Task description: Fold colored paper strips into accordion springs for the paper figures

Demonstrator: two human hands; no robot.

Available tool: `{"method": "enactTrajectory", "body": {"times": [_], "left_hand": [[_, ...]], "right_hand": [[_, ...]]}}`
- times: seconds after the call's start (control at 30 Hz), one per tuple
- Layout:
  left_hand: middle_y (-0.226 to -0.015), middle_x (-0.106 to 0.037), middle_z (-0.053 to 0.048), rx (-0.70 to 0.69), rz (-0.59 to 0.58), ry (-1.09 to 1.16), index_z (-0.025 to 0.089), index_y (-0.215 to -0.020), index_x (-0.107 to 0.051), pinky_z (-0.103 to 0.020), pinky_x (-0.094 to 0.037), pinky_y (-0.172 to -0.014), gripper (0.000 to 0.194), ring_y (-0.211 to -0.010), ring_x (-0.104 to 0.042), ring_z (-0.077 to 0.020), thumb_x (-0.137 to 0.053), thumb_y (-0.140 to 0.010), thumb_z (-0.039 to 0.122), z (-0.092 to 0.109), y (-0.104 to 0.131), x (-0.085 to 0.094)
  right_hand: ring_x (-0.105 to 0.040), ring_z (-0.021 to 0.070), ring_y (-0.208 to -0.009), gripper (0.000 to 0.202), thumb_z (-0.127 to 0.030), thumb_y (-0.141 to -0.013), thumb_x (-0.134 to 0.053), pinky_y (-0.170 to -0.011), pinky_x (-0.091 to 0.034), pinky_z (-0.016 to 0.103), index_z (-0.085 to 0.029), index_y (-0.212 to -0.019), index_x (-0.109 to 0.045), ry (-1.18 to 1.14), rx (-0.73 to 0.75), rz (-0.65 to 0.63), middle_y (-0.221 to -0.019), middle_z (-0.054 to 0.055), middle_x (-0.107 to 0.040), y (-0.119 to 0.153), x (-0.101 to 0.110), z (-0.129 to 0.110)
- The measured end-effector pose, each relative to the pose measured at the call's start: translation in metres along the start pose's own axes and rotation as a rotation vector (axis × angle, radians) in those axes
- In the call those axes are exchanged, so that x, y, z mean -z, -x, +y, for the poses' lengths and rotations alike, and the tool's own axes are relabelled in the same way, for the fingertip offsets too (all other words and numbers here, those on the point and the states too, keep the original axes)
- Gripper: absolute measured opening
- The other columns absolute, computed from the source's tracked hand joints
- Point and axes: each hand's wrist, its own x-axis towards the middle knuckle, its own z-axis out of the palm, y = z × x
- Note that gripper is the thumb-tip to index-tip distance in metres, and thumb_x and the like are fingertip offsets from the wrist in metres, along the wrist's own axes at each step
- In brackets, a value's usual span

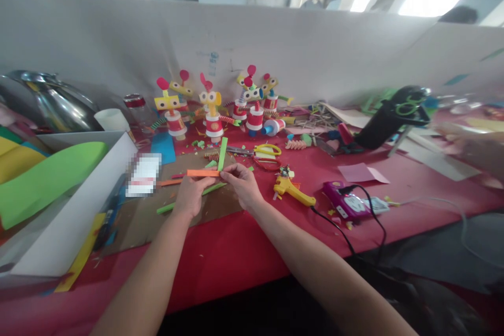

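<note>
An orange paper strip (201, 172) and a green paper strip (222, 153) meet at a right angle between my hands. The orange one lies level; the green one points away from me. My left hand (190, 195) is closed on the orange strip from below. Thumb and fingers of my right hand (241, 184) pinch the corner where the strips overlap. Under my hands lies a brown cardboard sheet (157, 226), with another green strip (212, 189) and a further orange strip (170, 182) on it. A small folded paper spring (211, 156) rests just beyond.
Several paper-cup figures (214, 125) stand along the back wall. Scissors (252, 151) lie beyond my right hand, a yellow glue gun (293, 191) and a purple power strip (346, 202) with cords to the right. A white box (74, 207) of coloured sheets stands left.
</note>
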Motion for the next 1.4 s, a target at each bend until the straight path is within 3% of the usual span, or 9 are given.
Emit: {"method": "enactTrajectory", "body": {"times": [0.23,0.43,0.63,0.87,1.0,1.1,1.4], "left_hand": [[-0.080,-0.071,-0.004,-0.106,0.075,-0.010,0.016,-0.103,-0.065,-0.035,-0.050,-0.081,0.046,-0.077,-0.067,-0.0188,-0.078,-0.060,0.026,0.005,0.006,-0.013],[-0.079,-0.069,-0.003,-0.179,0.110,-0.066,0.017,-0.101,-0.063,-0.032,-0.049,-0.079,0.042,-0.076,-0.066,-0.0174,-0.077,-0.062,0.027,0.010,0.006,-0.010],[-0.085,-0.070,-0.004,-0.240,0.142,-0.153,0.018,-0.102,-0.065,-0.032,-0.050,-0.079,0.041,-0.081,-0.066,-0.0196,-0.076,-0.062,0.026,0.006,0.005,-0.008],[-0.084,-0.071,-0.005,-0.237,0.177,-0.151,0.019,-0.093,-0.070,-0.033,-0.049,-0.079,0.035,-0.082,-0.065,-0.0217,-0.078,-0.060,0.029,0.002,0.005,-0.007],[-0.077,-0.072,-0.005,-0.189,0.184,-0.149,0.018,-0.078,-0.072,-0.035,-0.048,-0.081,0.022,-0.081,-0.065,-0.0223,-0.077,-0.061,0.032,0.006,0.006,-0.010],[-0.073,-0.071,-0.004,-0.155,0.170,-0.063,0.018,-0.076,-0.072,-0.036,-0.047,-0.084,0.023,-0.082,-0.065,-0.0232,-0.078,-0.059,0.033,0.006,0.005,-0.012],[-0.072,-0.070,-0.003,-0.070,0.116,0.139,0.016,-0.077,-0.070,-0.034,-0.047,-0.082,0.026,-0.078,-0.066,-0.0205,-0.080,-0.056,0.027,-0.008,0.001,-0.008]], "right_hand": [[-0.059,0.0100,-0.067,0.020,-0.024,-0.064,-0.075,-0.068,-0.047,0.023,-0.019,-0.078,-0.062,-0.018,0.086,0.005,-0.073,-0.003,-0.063,0.001,-0.001,0.002],[-0.063,0.0137,-0.073,0.030,-0.034,-0.068,-0.074,-0.074,-0.050,0.028,-0.019,-0.093,-0.068,0.086,0.010,-0.085,-0.087,0.003,-0.070,0.001,0.001,-0.003],[-0.064,0.0165,-0.075,0.026,-0.037,-0.071,-0.070,-0.073,-0.052,0.030,-0.022,-0.093,-0.072,0.234,0.133,-0.085,-0.092,0.004,-0.071,0.002,0.002,0.000],[-0.064,0.0177,-0.079,0.024,-0.035,-0.072,-0.070,-0.074,-0.051,0.030,-0.024,-0.093,-0.073,0.244,0.141,-0.118,-0.092,0.003,-0.071,0.002,0.004,0.000],[-0.063,0.0194,-0.088,0.017,-0.033,-0.073,-0.070,-0.080,-0.048,0.031,-0.025,-0.088,-0.074,0.365,0.249,-0.089,-0.092,0.004,-0.070,0.000,0.005,-0.003],[-0.062,0.0194,-0.088,0.015,-0.032,-0.072,-0.071,-0.079,-0.047,0.030,-0.025,-0.085,-0.074,0.393,0.281,-0.065,-0.091,0.004,-0.069,0.000,0.007,-0.003],[-0.062,0.0162,-0.070,0.018,-0.033,-0.069,-0.072,-0.068,-0.048,0.029,-0.021,-0.083,-0.072,0.250,0.092,-0.085,-0.077,0.002,-0.070,0.003,0.002,-0.001]]}}
